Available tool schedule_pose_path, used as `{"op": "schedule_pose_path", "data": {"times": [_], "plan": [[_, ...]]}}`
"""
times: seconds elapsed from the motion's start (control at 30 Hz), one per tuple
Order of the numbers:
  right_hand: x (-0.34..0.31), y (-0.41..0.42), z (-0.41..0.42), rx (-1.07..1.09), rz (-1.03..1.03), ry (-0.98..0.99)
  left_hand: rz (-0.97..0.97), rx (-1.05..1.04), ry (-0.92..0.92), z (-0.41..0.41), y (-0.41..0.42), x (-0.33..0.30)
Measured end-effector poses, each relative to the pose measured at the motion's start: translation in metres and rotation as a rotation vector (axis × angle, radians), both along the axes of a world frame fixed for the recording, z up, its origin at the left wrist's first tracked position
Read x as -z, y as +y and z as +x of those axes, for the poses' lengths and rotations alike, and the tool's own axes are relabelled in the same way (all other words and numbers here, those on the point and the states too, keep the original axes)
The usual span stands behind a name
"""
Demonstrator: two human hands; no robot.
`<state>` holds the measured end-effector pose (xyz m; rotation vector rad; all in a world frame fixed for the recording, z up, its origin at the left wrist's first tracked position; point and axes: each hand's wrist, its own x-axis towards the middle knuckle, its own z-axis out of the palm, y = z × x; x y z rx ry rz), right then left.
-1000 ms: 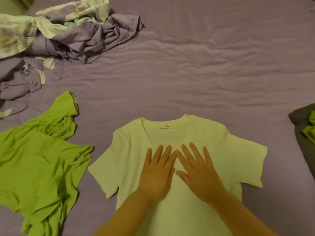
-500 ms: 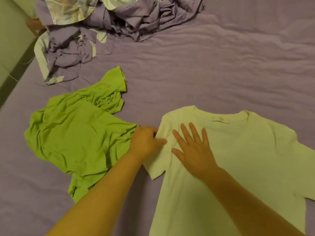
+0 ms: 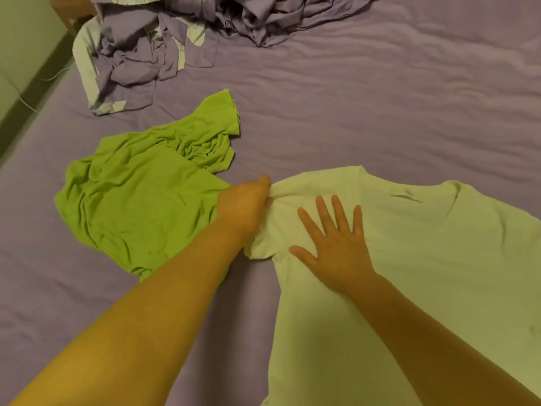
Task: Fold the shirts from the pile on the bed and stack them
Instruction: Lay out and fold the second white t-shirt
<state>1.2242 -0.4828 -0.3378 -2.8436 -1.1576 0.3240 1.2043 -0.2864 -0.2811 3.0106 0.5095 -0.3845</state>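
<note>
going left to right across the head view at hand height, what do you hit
green shirt → left hand gripping the sleeve → right hand flat on the white shirt → white shirt

Two hands were in view: left hand [image 3: 243, 205], right hand [image 3: 336, 244]. One pale shirt [image 3: 439, 273] lay spread out. One green shirt [image 3: 140, 206] lay crumpled. One heap of purple and pale garments [image 3: 164, 45] sat at far edge, number inside could not be told. One bed [image 3: 380, 112].
</note>
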Motion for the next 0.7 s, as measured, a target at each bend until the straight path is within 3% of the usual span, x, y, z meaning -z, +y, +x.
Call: {"op": "schedule_pose_path", "data": {"times": [0.07,0.2,0.3,0.47,0.57,0.7], "plan": [[0.003,0.002,-0.001,0.022,-0.013,-0.015,0.080,-0.013,-0.019,-0.008,-0.012,0.006],[-0.003,-0.003,-0.011,0.048,-0.055,-0.020,0.087,0.014,-0.324,-0.050,-0.052,0.008],[-0.012,-0.024,-0.038,0.025,-0.033,0.022,0.090,0.102,-0.276,-0.095,-0.088,0.017],[-0.022,-0.076,-0.102,0.006,-0.046,0.094,-0.009,-0.006,-0.080,-0.161,-0.143,0.016],[-0.031,-0.098,-0.143,-0.002,-0.072,0.145,-0.276,-0.160,0.011,-0.194,-0.164,0.014],[-0.044,-0.112,-0.191,-0.030,-0.144,0.242,-0.537,-0.392,-0.081,-0.232,-0.182,0.000]]}}
